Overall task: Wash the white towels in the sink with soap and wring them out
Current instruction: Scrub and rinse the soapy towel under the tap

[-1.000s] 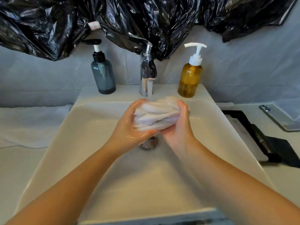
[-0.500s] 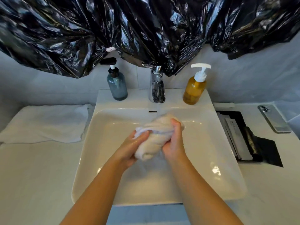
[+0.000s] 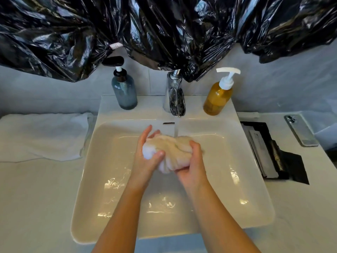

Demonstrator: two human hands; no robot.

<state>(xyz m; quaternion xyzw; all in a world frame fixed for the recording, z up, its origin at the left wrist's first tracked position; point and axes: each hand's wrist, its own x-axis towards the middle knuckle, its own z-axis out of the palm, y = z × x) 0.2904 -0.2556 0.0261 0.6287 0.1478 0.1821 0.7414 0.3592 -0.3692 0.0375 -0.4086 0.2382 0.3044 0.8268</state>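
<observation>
a pale countertop (image 3: 36, 198) carries everything; a white sink (image 3: 145, 114) sits in its middle; left of the sink a folded white towel (image 3: 42, 136) lies flat, its edge just beside the rim; to the right lies a black plastic sheet (image 3: 291, 170), then a phone (image 3: 300, 130), back up; on the sink's back ledge stand a blue-grey pump bottle (image 3: 125, 92), a chrome tap (image 3: 175, 95) and an amber pump bottle (image 3: 218, 99)
</observation>
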